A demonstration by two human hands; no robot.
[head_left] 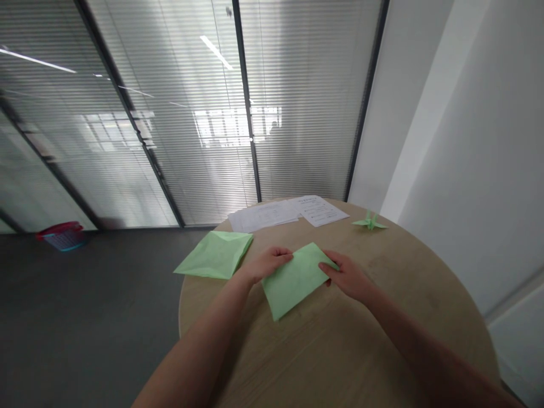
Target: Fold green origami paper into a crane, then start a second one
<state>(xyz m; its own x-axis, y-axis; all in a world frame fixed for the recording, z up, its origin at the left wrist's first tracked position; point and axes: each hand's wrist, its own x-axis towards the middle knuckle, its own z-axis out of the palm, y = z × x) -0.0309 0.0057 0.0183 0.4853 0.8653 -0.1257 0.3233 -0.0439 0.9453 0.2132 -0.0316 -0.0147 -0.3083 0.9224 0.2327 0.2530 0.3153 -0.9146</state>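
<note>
Between my two hands is a sheet of folded light green paper (pixel 295 280), tilted over the round table. My left hand (pixel 270 263) pinches its upper left edge, thumb on top. At the right corner, my right hand (pixel 340 273) grips the paper with the thumb and fingers on either side. To the left of my left hand lies another piece of green paper (pixel 216 255), creased and partly overhanging the table edge. Farther back on the right stands a small green origami crane (pixel 369 221).
The round wooden table (pixel 408 317) has white printed sheets (pixel 272 214) at its far edge. Beyond it are glass panels with blinds (pixel 204 170). A white wall (pixel 480 170) rises close on the right. A red and blue basket (pixel 63 235) sits on the floor at left.
</note>
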